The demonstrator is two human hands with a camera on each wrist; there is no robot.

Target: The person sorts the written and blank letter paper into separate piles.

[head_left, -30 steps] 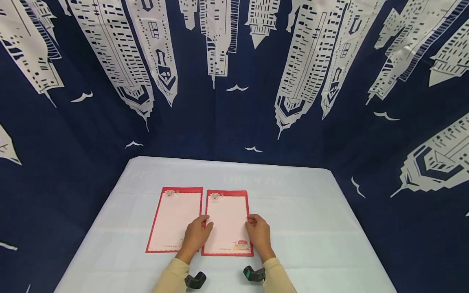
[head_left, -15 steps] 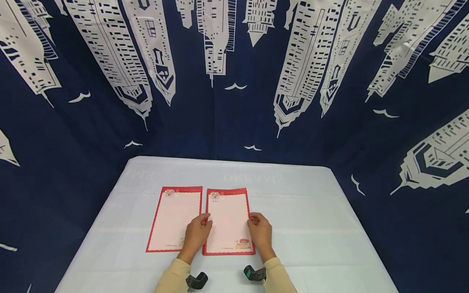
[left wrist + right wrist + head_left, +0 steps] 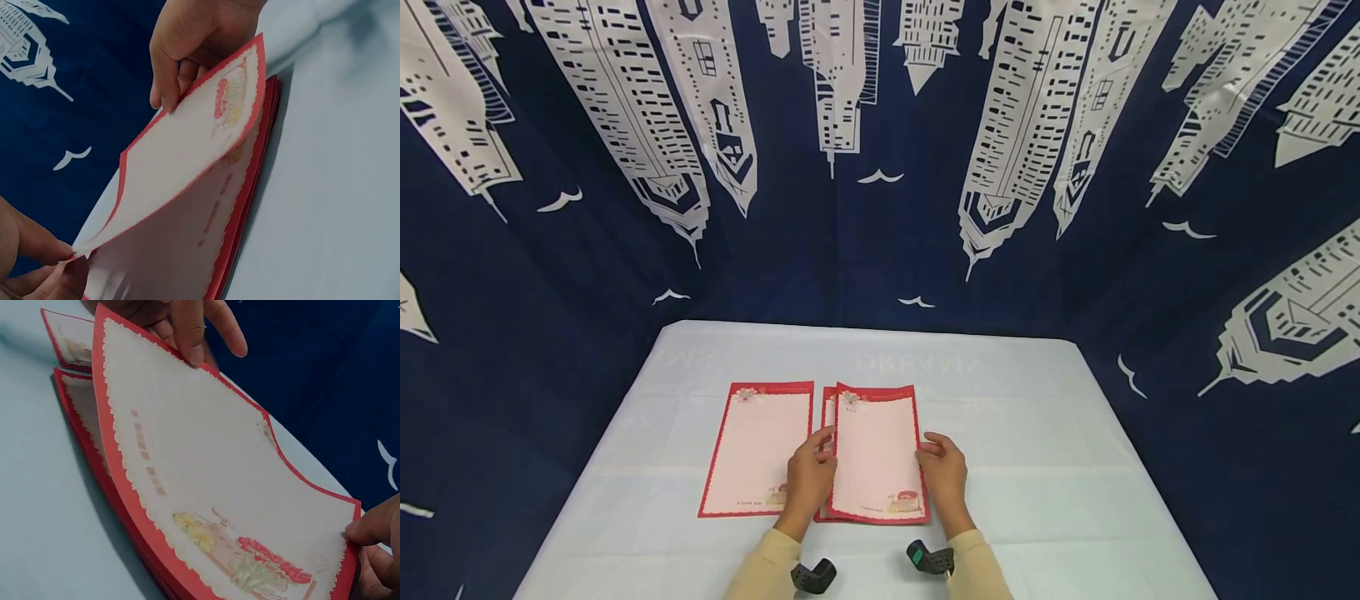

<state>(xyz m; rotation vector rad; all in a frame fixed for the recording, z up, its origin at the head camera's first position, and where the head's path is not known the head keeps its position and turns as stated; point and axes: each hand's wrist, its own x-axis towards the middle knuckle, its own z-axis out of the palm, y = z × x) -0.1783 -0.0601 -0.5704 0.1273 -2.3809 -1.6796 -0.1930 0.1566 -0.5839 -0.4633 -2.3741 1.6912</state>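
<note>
A red-bordered sheet of letter paper [image 3: 876,454] is lifted off a stack of like sheets [image 3: 822,515], and in both wrist views it bows between my hands. My left hand [image 3: 810,477] pinches its left edge between thumb and fingers. At the opposite edge my right hand [image 3: 945,481] grips it, with the thumb on the printed face in the right wrist view [image 3: 378,544]. The raised sheet hides most of the stack, whose layered red edges [image 3: 250,200] show below it in the left wrist view. Flowers and a small picture decorate the corners.
Another red-bordered sheet or stack [image 3: 752,454] lies flat just left of the left hand, partly covered by it. All rests on a white-covered table [image 3: 1037,467]. A dark blue cloth with white buildings [image 3: 850,242] hangs behind. Black wrist devices [image 3: 814,577] sit on both wrists.
The top sheet has come up off the stack and shifted right, uncovering the left edge of the sheets beneath. Both hands have moved slightly right with it.
</note>
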